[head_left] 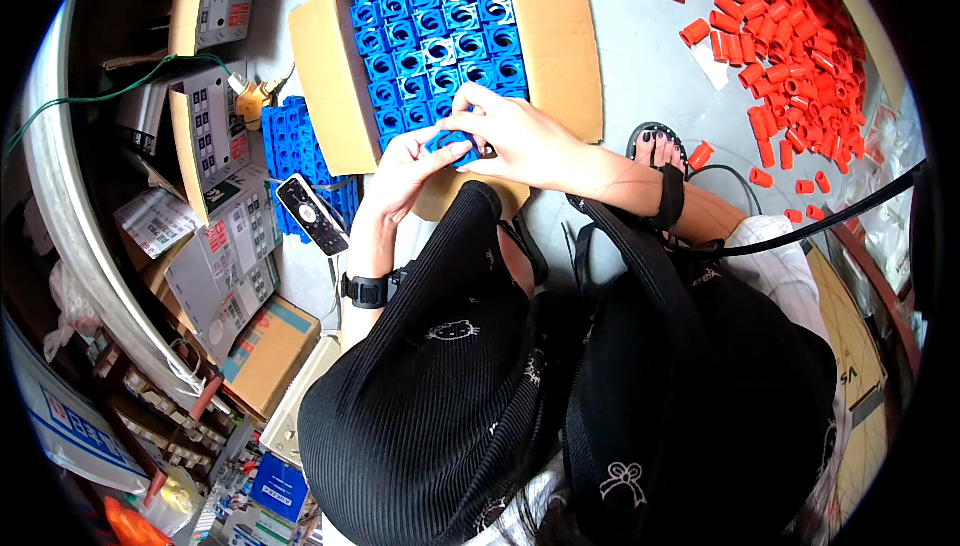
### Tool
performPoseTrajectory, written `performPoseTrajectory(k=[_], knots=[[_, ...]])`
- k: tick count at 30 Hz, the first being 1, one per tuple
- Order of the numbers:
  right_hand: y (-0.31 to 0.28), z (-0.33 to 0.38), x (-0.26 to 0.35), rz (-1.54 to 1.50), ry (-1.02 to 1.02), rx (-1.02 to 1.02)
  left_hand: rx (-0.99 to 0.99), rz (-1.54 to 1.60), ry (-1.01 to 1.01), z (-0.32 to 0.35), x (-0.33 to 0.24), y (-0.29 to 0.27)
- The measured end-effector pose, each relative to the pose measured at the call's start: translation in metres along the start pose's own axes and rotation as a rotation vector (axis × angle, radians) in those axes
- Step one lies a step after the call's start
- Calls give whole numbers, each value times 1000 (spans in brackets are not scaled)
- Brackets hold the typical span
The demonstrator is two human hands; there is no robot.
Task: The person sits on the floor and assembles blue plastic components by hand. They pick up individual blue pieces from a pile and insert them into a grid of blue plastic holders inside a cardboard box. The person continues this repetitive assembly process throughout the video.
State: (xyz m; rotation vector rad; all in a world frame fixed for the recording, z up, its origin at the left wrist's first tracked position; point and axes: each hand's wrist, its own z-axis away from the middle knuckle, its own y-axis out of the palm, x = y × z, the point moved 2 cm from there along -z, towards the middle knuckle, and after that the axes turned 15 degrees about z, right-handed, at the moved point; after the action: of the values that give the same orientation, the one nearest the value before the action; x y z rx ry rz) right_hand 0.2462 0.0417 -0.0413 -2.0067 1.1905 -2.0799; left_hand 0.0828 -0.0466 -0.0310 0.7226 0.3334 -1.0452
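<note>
Between my two hands is a small blue plastic piece (453, 146), held just over the near edge of an open cardboard box (552, 16). My left hand (402, 174) pinches its left side with thumb and fingers. From the right, my right hand (508, 136) grips the same piece, its fingers curled over the top. Part of the piece is hidden by the fingers. Inside the box, blue plastic pieces (430, 21) with round openings sit in close rows.
Many short red tubes (790, 56) lie heaped on the grey floor (640, 76) to the right. Left of the box are stacked blue parts (290, 136) and a black-and-white remote-like device (312, 214). Cartons (225, 256) line the left side. A black cable (830, 229) crosses at right.
</note>
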Motion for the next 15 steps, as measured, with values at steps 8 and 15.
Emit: performPoseTrajectory(k=[8, 15], knots=[[2, 1, -8, -30, 23, -19, -1, -213, 144, 6, -1, -4], [-10, -1, -39, 257, 50, -141, -190, -1345, 719, 22, -12, -17]])
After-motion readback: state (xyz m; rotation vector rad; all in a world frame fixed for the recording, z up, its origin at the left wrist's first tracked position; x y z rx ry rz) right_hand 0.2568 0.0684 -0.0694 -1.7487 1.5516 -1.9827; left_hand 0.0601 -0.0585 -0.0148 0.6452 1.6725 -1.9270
